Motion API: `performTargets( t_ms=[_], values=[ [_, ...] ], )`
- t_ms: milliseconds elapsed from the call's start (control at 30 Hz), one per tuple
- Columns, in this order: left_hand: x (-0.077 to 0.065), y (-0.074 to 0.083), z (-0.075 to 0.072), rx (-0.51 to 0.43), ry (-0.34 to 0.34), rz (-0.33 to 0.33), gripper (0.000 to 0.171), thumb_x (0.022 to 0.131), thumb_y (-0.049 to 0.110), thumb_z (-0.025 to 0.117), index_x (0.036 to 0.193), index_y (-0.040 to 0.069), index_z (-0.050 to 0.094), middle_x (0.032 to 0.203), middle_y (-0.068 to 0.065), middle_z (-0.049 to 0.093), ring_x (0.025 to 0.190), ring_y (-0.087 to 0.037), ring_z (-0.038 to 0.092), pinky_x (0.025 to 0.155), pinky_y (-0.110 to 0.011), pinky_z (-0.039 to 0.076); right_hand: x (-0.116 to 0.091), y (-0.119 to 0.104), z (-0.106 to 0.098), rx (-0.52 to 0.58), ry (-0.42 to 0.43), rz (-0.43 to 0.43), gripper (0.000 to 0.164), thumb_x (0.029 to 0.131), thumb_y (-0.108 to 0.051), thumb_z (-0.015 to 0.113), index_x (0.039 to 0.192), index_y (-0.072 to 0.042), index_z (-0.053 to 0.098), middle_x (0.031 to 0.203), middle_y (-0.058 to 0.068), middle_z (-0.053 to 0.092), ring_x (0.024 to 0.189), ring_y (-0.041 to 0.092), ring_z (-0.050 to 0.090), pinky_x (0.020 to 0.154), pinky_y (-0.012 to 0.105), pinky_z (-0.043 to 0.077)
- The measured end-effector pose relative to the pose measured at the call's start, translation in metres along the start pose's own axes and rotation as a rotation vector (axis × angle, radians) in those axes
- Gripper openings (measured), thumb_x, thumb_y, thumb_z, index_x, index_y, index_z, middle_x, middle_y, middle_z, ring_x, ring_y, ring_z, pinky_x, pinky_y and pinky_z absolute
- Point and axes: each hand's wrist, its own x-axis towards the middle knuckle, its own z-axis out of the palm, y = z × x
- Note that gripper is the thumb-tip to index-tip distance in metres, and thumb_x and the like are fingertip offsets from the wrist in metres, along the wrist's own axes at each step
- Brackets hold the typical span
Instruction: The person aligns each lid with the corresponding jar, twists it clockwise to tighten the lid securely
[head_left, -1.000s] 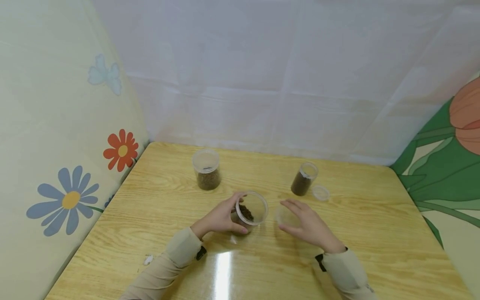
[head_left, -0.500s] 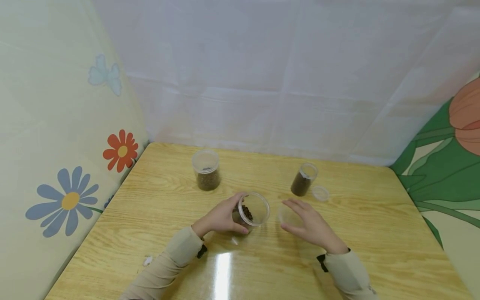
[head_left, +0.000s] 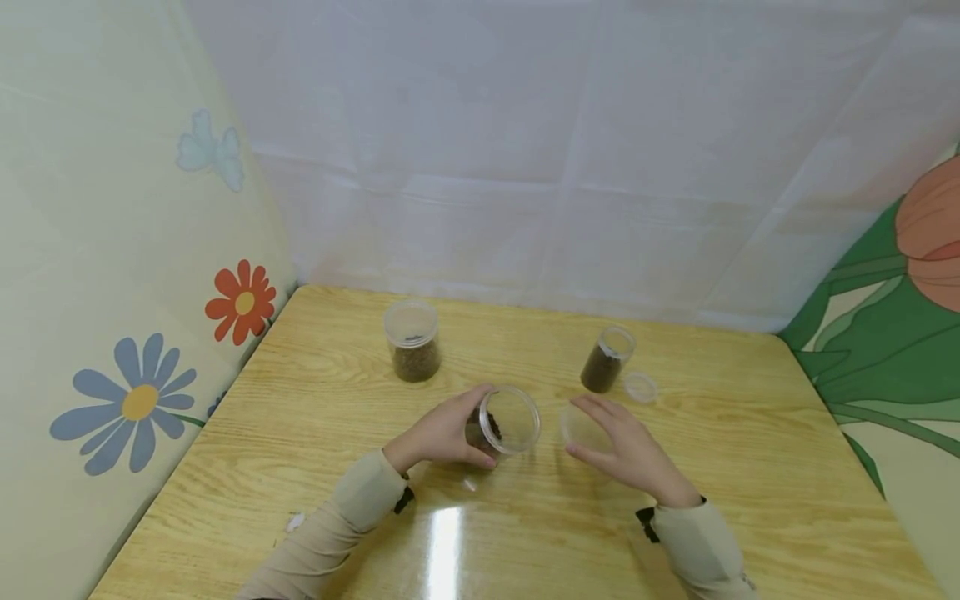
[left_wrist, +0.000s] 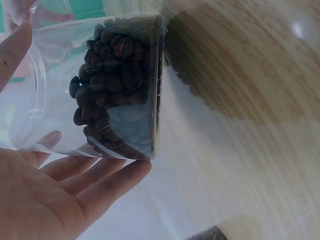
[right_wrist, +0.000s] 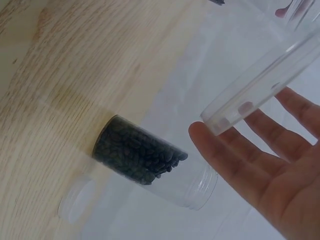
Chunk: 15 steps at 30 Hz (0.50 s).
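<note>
My left hand (head_left: 446, 429) grips a wide clear jar (head_left: 487, 435) around its side, thumb nearest me. The jar is tilted with its open mouth toward the right. Dark brown coffee beans (left_wrist: 115, 90) fill its lower part in the left wrist view. Across from it, my right hand (head_left: 622, 446) holds a clear round lid (right_wrist: 265, 82) by its edge. The lid (head_left: 581, 429) stands on edge, apart from the jar, facing its mouth. In the right wrist view the fingertips show through the lid's rim.
Behind my right hand a narrow clear jar (head_left: 602, 369) of dark beans stands uncovered, its small lid (head_left: 641, 387) lying beside it. A wide jar (head_left: 416, 357) partly filled with brown contents stands at the back left. The wooden table (head_left: 330, 358) meets a white cloth backdrop (head_left: 480, 167).
Both hands have shifted slightly to the right, the right hand with the lid a little more than the left. The left hand's jar has turned a little, showing less of its beans.
</note>
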Motion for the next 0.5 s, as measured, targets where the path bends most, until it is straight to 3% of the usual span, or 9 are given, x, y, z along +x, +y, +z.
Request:
performTargets(
  t_ms=[500],
  values=[
    [0.0025,0.007,-0.0002,0.054,-0.007,-0.028,0.095,0.061,0.031,0.085,0.137,0.009,0.032,0.128,-0.011,0.05,0.112,-0.022,0.05,0.095,-0.042,0.039,-0.0013,0.0012,-0.0023,0.013,0.016,-0.002,0.064,0.081,-0.034,0.068,0.133,-0.004,0.044,0.133,0.024,0.041,0.117,0.044,0.041,0.088,0.061,0.036]
  ],
)
